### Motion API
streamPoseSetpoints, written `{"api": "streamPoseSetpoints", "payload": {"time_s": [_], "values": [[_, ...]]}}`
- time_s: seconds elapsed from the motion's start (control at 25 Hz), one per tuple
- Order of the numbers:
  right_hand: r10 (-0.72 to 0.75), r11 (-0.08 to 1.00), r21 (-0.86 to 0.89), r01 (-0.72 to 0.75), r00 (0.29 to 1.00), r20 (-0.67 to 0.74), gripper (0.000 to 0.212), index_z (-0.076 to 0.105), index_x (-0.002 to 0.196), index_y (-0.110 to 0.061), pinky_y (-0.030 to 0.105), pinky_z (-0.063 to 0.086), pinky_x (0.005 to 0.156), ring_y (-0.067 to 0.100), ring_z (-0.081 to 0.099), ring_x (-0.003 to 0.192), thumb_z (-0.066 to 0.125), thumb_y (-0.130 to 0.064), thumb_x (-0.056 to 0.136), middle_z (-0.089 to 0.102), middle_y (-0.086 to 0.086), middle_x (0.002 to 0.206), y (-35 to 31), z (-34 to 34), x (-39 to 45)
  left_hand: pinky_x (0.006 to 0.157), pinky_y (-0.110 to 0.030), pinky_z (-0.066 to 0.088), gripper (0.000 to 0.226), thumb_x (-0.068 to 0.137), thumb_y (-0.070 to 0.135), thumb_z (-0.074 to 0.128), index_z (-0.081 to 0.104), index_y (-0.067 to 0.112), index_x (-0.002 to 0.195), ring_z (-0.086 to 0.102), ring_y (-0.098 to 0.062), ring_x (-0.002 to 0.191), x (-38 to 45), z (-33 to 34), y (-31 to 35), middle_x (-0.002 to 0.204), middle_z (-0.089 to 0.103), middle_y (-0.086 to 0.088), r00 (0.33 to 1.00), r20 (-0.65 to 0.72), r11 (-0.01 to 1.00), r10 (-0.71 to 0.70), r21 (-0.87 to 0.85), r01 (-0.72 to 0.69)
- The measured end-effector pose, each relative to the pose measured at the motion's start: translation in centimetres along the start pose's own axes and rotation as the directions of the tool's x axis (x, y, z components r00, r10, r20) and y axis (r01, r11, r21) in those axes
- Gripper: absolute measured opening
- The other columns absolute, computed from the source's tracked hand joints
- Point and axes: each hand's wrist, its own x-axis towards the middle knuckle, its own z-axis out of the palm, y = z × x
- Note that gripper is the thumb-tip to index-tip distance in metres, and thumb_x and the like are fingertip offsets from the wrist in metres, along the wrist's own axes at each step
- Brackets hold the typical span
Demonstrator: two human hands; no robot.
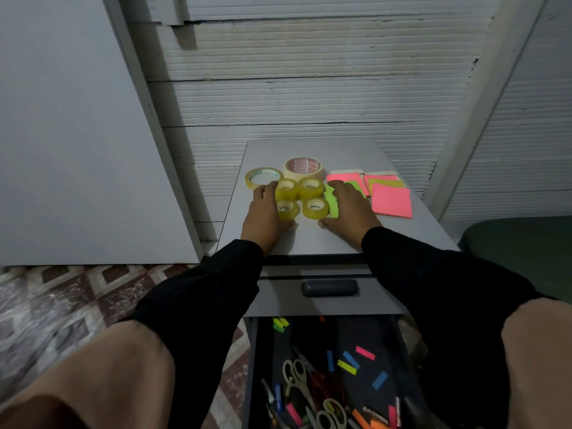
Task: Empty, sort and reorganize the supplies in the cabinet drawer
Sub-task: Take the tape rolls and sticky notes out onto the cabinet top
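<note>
Four small tape rolls (301, 198) sit on the cabinet top (309, 239) between straight, apparently relaxed fingers of left hand (264, 212) and right hand (348, 209); nudge inward evenly, keeping the square tight

The drawer (325, 366) is cut off by the bottom edge, and both sleeves cover its sides. Nearest that edge, the pens and clips inside it blur together. Above the drawer, on the worktop (309, 239), the right hand (348, 205) hides most of a green note pad (331, 201). The print on the masking tape roll (302, 168) is too small to read.
</note>
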Motion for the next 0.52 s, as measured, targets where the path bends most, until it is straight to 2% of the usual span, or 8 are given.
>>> {"api": "streamPoseSetpoints", "payload": {"time_s": [0.16, 0.28, 0.4, 0.52], "values": [[-0.029, 1.0, 0.013, 0.029, 0.999, 0.026, 0.078, 0.035, 0.14, -0.01, 0.042, 0.039, 0.103, 0.031, 0.044, 0.126, 0.076, -0.022, 0.075, 0.043, 0.015, 0.138, 0.0, -1.3, -2.7, 0.101, -0.038, 0.037, 0.08, 0.077, 0.023, 0.075, 0.031, 0.011, 0.143, 0.041, -0.031, 0.127, -2.7, -1.3, -0.1, 0.143, 0.035, -0.011, 0.999, -0.005, 0.998, 0.048, 0.032, -0.048], [-0.052, 0.998, 0.026, 0.051, 0.997, 0.05, 0.074, 0.037, 0.139, -0.009, 0.041, 0.039, 0.103, 0.03, 0.044, 0.125, 0.075, -0.02, 0.077, 0.043, 0.014, 0.137, -0.3, -2.5, -5.4, 0.099, -0.037, 0.04, 0.072, 0.081, 0.026, 0.071, 0.034, 0.014, 0.141, 0.043, -0.028, 0.123, -5.9, -2.3, -0.1, 0.138, 0.042, -0.01, 0.994, 0.0, 0.989, 0.108, 0.104, -0.107], [-0.076, 0.996, 0.046, 0.073, 0.994, 0.075, 0.069, 0.04, 0.136, -0.008, 0.042, 0.04, 0.102, 0.03, 0.045, 0.123, 0.074, -0.019, 0.078, 0.044, 0.014, 0.134, -0.6, -3.5, -8.5, 0.098, -0.038, 0.042, 0.069, 0.084, 0.03, 0.067, 0.033, 0.016, 0.142, 0.045, -0.027, 0.122, -9.0, -3.1, -0.1, 0.137, 0.044, -0.008, 0.98, 0.104, 0.954, 0.171, 0.231, -0.191], [-0.085, 0.995, 0.064, 0.078, 0.99, 0.112, 0.063, 0.042, 0.135, -0.009, 0.038, 0.04, 0.102, 0.028, 0.047, 0.119, 0.072, -0.018, 0.08, 0.045, 0.012, 0.132, -0.8, -4.1, -11.5, 0.098, -0.038, 0.042, 0.07, 0.085, 0.033, 0.066, 0.031, 0.018, 0.143, 0.045, -0.027, 0.122, -11.6, -3.4, 0.0, 0.137, 0.043, -0.007, 0.964, 0.179, 0.93, 0.195, 0.279, -0.24]]}}
